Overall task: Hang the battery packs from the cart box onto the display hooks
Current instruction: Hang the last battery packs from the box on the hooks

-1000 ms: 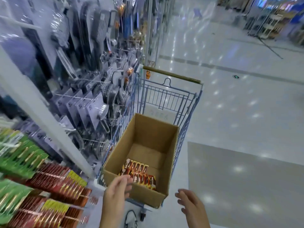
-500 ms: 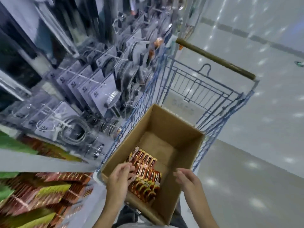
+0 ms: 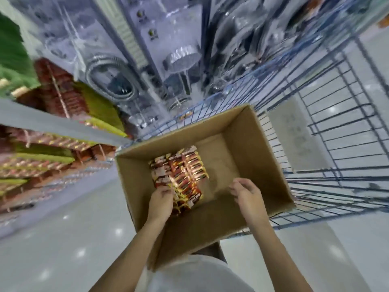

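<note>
Cardboard, one open box [image 3: 248, 142] sits in one blue wire cart [image 3: 341, 157], holding a blurred row of red battery packs [image 3: 181, 175], too smeared to count. Left hand [image 3: 162, 199] pinches the nearest packs; right hand [image 3: 246, 192] hovers, loosely curled, holding nothing.

A blue wire cart [image 3: 328, 157] carries an open cardboard box [image 3: 259, 152], which fills the cart's end nearest the person. On the box floor, against its left wall, lies a row of red and gold battery packs [image 3: 181, 173]; the floor to their right is bare cardboard. Beyond the box, a pale sheet [image 3: 294, 140] lies on the cart's bottom. The cart stands on a glossy pale floor [image 3: 63, 239].
</note>
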{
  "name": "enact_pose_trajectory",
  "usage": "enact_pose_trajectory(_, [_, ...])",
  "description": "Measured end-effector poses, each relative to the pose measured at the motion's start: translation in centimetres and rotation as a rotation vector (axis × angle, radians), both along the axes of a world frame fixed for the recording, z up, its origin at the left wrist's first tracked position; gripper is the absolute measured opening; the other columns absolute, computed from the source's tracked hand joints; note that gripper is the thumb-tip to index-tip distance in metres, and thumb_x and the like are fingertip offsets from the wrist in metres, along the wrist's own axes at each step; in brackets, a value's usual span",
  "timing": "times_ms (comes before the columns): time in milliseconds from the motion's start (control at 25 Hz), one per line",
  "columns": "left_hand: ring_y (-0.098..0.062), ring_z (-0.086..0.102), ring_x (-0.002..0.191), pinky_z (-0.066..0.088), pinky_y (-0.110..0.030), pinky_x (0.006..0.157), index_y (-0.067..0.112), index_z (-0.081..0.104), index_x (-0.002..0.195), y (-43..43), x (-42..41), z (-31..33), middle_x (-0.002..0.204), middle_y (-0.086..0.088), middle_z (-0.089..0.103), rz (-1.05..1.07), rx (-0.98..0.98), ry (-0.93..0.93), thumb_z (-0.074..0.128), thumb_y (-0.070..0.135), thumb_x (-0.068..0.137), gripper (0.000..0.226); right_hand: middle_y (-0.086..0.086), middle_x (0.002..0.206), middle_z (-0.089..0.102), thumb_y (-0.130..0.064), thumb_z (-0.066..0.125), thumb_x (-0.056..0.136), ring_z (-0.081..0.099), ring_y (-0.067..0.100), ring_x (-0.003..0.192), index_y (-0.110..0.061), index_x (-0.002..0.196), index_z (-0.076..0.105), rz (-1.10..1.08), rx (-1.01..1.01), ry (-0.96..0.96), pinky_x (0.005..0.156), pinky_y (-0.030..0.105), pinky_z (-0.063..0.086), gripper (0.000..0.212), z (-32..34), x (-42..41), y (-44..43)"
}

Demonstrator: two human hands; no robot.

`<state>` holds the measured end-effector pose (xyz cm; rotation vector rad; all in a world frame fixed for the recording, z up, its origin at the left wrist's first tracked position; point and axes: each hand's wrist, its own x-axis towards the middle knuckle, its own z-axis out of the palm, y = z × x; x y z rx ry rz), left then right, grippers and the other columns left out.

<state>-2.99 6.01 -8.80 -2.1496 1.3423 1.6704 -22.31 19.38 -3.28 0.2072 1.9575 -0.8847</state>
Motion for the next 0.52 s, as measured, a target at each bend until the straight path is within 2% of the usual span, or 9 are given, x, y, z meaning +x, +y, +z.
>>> enact_pose_trajectory(120, [-0.031,0.066,0.110,0.055,-0.043,0.097,0.016,0.068,0.116,1.4,-0.2,-4.3,0.121,-0.009,0.071,0.042,0.007,-0.181,0.055,0.021,0.102,0.019,-0.007,0.112,0.069,-0.034,0.058,0.101,0.063,0.016,0.111,-0.032,0.107,0.067,0.124,0.030,-0.046,0.110,0.047,0.047,0.011,-1.4,-0.6,0.9])
enact_pose_trajectory(200, [-0.033,0.066,0.113,0.053,-0.039,0.086,0.005,0.065,0.123,1.6,-0.5,-6.4,0.119,-0.010,0.069,0.095,0.038,-0.300,0.055,0.018,0.105,0.024,-0.009,0.111,0.070,-0.033,0.058,0.101,0.063,0.014,0.111,-0.033,0.106,0.069,0.190,0.052,-0.052,0.109,0.047,0.048,0.011,-2.0,-1.2,1.4])
enact_pose_trajectory(280, [-0.033,0.066,0.114,0.050,-0.034,0.079,0.003,0.061,0.127,1.4,-0.3,-8.7,0.121,-0.011,0.067,0.121,0.067,-0.361,0.054,0.016,0.106,0.026,-0.010,0.110,0.071,-0.033,0.058,0.102,0.064,0.014,0.110,-0.034,0.104,0.070,0.260,0.047,-0.056,0.108,0.047,0.048,0.012,-2.4,-1.5,1.6])
enact_pose_trajectory(440, [-0.036,0.060,0.125,0.051,-0.044,0.097,0.004,0.051,0.136,1.1,-0.2,-12.5,0.136,-0.018,0.060,0.112,0.039,-0.424,0.057,0.016,0.105,0.034,-0.013,0.112,0.071,-0.038,0.058,0.102,0.064,0.014,0.112,-0.038,0.105,0.069,0.332,0.072,-0.066,0.109,0.048,0.047,0.012,-3.5,-1.8,1.9])
enact_pose_trajectory(520, [-0.038,0.057,0.129,0.049,-0.048,0.103,0.004,0.049,0.138,1.4,-0.5,-13.7,0.140,-0.019,0.056,0.162,0.007,-0.434,0.066,0.018,0.099,0.045,-0.015,0.113,0.070,-0.041,0.059,0.101,0.063,0.013,0.113,-0.039,0.108,0.068,0.368,0.078,-0.069,0.110,0.047,0.047,0.012,-4.2,-1.7,2.0])
